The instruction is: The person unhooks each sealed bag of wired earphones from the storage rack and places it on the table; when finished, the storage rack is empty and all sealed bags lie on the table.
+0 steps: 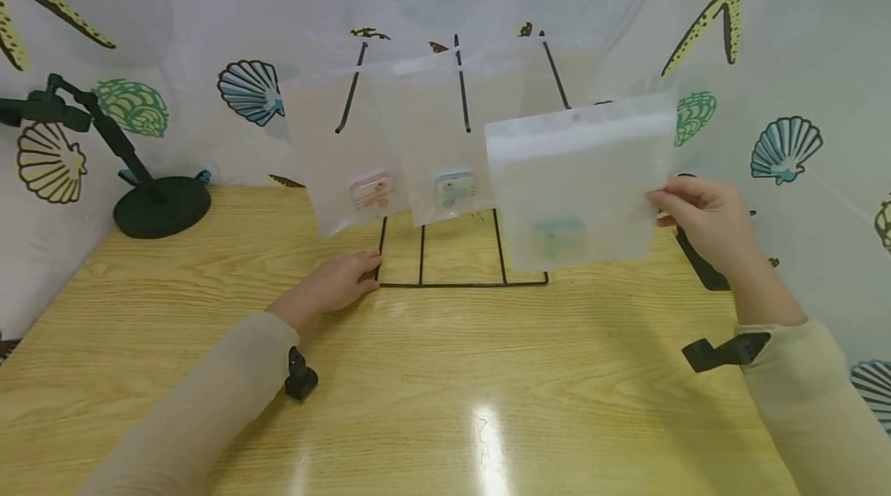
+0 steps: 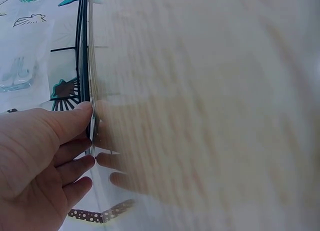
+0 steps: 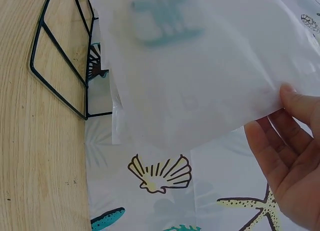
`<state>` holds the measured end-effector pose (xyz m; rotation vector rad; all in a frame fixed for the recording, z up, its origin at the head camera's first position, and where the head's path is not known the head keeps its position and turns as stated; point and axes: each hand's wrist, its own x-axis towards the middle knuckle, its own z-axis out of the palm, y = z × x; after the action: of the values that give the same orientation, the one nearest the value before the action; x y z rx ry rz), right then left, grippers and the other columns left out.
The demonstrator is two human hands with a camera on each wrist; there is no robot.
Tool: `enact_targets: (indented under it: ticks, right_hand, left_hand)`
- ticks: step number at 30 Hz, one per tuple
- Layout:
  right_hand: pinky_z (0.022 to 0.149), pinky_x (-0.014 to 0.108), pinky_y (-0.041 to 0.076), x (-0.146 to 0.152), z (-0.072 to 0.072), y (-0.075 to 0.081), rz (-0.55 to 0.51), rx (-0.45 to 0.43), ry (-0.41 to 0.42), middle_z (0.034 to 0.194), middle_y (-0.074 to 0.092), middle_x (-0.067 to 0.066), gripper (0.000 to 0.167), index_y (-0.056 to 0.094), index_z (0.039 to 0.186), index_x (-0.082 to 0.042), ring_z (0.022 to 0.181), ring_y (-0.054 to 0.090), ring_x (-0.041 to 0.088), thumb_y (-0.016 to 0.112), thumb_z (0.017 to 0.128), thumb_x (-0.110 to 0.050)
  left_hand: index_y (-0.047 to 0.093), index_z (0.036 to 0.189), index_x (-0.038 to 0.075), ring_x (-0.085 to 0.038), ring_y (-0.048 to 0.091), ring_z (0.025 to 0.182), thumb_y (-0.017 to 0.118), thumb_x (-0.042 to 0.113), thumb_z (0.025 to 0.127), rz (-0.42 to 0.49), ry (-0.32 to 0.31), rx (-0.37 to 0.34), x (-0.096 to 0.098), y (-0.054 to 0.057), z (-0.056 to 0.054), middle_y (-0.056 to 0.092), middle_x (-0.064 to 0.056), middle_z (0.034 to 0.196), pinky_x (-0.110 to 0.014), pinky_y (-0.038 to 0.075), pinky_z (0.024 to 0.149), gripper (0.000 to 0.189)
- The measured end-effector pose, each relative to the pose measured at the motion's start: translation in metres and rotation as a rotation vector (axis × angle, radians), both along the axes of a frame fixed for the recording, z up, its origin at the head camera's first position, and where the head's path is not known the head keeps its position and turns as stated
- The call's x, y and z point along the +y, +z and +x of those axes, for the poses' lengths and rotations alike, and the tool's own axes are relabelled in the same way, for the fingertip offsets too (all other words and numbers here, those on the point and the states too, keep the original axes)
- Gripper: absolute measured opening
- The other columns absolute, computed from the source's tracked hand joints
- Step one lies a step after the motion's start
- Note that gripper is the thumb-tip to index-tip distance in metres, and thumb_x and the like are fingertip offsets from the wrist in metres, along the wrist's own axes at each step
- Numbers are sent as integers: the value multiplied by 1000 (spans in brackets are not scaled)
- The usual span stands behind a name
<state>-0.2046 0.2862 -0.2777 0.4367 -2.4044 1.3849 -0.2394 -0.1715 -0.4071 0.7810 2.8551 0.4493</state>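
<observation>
One table (image 1: 487, 372) is taken up in part by a black wire rack (image 1: 462, 285), which could be dragged or tipped if it were pulled harder above than it is steadied below. At the rack's right side a translucent held bag (image 1: 578, 186) is kept slightly tilted; whether its top hole is threaded cannot be told, and if not, it could be dropped on release. The middle bag (image 1: 438, 132) and left bag (image 1: 327, 171) are hung beside it and might be knocked off if brushed. The held bag is pinched only at its right edge by the right hand (image 1: 706, 221), so it could be swung askew. The rack's base is gripped at its left side by the left hand (image 1: 327, 283). The right prong (image 1: 554, 70) is hidden at its tip, so the hole could be missed or the film torn. A green shape (image 1: 560, 237) is seen blurred within the held bag.
</observation>
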Motion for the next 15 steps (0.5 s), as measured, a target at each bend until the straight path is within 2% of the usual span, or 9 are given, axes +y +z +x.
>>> enact_targets:
  ticks: [4, 8, 11, 15]
  right_hand:
    - [58, 16, 52, 9, 4, -4, -14, 20, 46, 77, 64, -8, 9, 68, 84, 8, 64, 61, 5, 59, 86, 7]
    - [58, 16, 52, 18, 10, -9, -23, 19, 76, 80, 66, -9, 15, 71, 85, 1, 65, 61, 4, 59, 85, 9]
    - [59, 17, 52, 26, 14, -14, -43, -6, 88, 81, 66, -10, 21, 73, 87, -7, 66, 62, 4, 59, 86, 8]
    - [60, 18, 53, 38, 19, -22, -46, -48, 89, 80, 65, -10, 23, 73, 86, -12, 67, 63, 4, 59, 87, 6]
  left_hand:
    - [41, 135, -7, -38, 37, 124, 57, 15, 93, 1, 3, -3, 0, -1, 0, 39, -24, 137, -48, 33, 100, 50]
    - [41, 135, -7, -38, 37, 125, 57, 15, 93, 1, 5, -8, 0, -1, -1, 38, -25, 137, -48, 33, 100, 50]
    - [41, 135, -7, -38, 37, 125, 57, 15, 93, 3, 6, -12, 1, 0, 0, 38, -24, 137, -49, 33, 100, 50]
    - [42, 134, -7, -38, 37, 125, 57, 15, 93, 4, 6, -16, 1, 2, 1, 38, -24, 137, -48, 33, 100, 50]
